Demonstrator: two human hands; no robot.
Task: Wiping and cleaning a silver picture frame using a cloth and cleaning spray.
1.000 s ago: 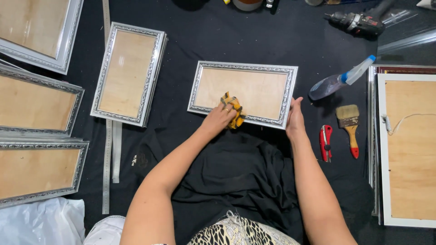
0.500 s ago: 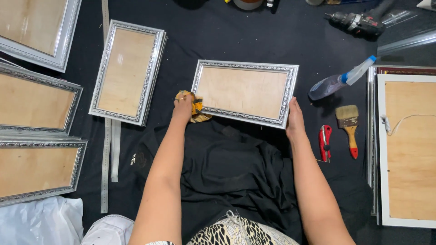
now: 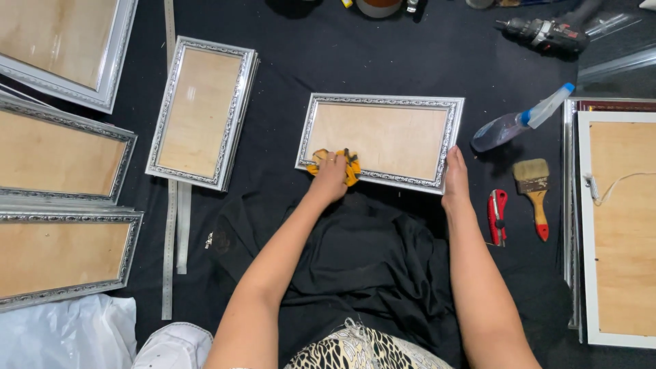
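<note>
Black cloth (image 3: 383,48) covers the whole surface, and picture frames lie face up all over it. At the centre sits a silver ornate frame (image 3: 383,140) with a plain wooden panel inside. The left hand (image 3: 330,176) presses a yellow rag (image 3: 350,166) against the frame's lower left corner; its fingers are curled down onto the rag, which shows only at the edges around them. The right hand (image 3: 455,179) rests on the frame's lower right corner, fingers laid flat along the moulding and holding nothing else. A loose fold of black fabric (image 3: 369,260) bunches between the two forearms.

Right of the frame lie a spray bottle (image 3: 514,121), a paintbrush (image 3: 534,195) with a red handle tip, and a red utility knife (image 3: 497,216), all apart from one another. A power drill (image 3: 547,33) lies near the top edge, partly in shadow and hard to make out. A white-edged frame (image 3: 618,225) is cut off at the right border. On the left, an upright silver frame (image 3: 203,113) is fully seen, while three larger frames (image 3: 58,157) run off the picture. A metal ruler (image 3: 169,232) passes under the upright frame. A white plastic bag (image 3: 65,338) is cropped at the bottom left corner.
</note>
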